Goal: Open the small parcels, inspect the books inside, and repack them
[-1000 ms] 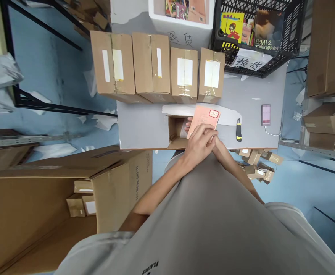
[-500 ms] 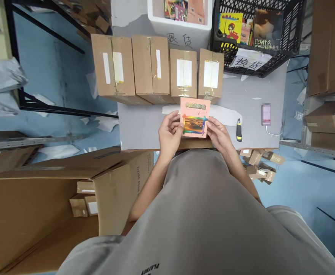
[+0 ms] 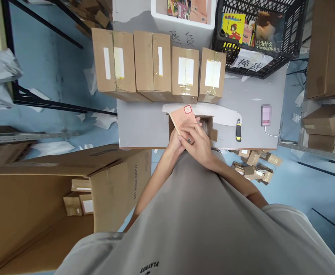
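Observation:
A pink book (image 3: 183, 117), its face with a red-edged label turned up, is tilted above a small open cardboard box (image 3: 208, 122) at the table's front edge. My left hand (image 3: 176, 142) holds it from below and the left, fingers partly hidden beneath it. Over the lower right part of the book lies my right hand (image 3: 198, 147), its fingers spread across the cover and touching it. The inside of the small box is mostly covered by the hands and book.
Four taped boxes (image 3: 153, 63) stand behind the hands. A white foam box (image 3: 183, 28) and a black crate (image 3: 263, 70) hold books. A yellow-black cutter (image 3: 239, 130) and a phone (image 3: 266, 115) lie right. A large open carton (image 3: 118, 191) is at lower left.
The book has been turned over and tilted, moving slightly left. My right hand has come left across it, my left hand has shifted beneath it, and the small open box has come into view.

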`<action>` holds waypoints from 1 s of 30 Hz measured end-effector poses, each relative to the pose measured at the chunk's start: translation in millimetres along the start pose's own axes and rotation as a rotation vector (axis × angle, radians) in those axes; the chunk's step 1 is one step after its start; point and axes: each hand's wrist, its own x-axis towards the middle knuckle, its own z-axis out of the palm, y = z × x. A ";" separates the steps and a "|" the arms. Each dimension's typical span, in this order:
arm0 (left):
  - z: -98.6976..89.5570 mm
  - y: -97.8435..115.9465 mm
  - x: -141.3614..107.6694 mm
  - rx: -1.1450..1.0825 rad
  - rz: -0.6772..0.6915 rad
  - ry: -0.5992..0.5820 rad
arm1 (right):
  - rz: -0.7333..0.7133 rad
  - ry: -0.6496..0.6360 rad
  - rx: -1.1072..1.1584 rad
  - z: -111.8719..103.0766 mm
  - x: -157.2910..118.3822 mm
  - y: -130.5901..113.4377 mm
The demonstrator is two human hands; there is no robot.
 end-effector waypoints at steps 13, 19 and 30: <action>-42.9 8.6 1.2 -0.083 -0.034 0.261 | 0.167 0.195 0.267 -46.0 28.2 51.9; -31.6 34.7 -6.0 0.128 0.139 0.212 | 0.166 0.202 0.347 -50.4 31.3 62.6; -39.4 38.2 -0.6 0.098 0.213 0.261 | 0.038 0.223 0.185 -65.0 29.3 43.8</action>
